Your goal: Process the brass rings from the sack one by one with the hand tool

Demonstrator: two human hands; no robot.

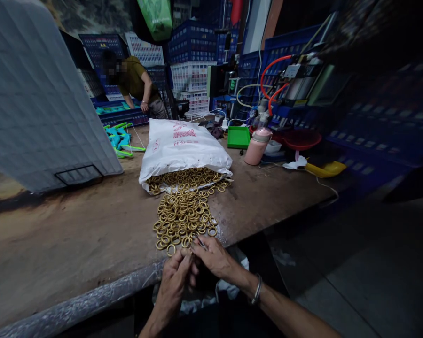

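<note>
A loose pile of brass-coloured rings (pixel 181 213) spills over the table from the open mouth of a white woven sack (pixel 183 145) with red print. At the table's front edge my left hand (pixel 174 279) is closed, pinching what looks like one brass-coloured ring at its fingertips. My right hand (pixel 215 258), with a metal bracelet (pixel 257 288) on its wrist, is closed round a thin dark metal tool (pixel 200 242); the kind of tool does not show. Both hands' fingertips meet just in front of the pile, and the fingers partly hide the ring.
A large pale ribbed panel (pixel 45 94) stands at left on the brown table (pixel 102 234). Behind the sack are a green tray (pixel 238 137), a pink bottle (pixel 258 148) and a machine with orange hoses (pixel 298 77). Another person (pixel 137 77) bends among stacked crates (pixel 192 42).
</note>
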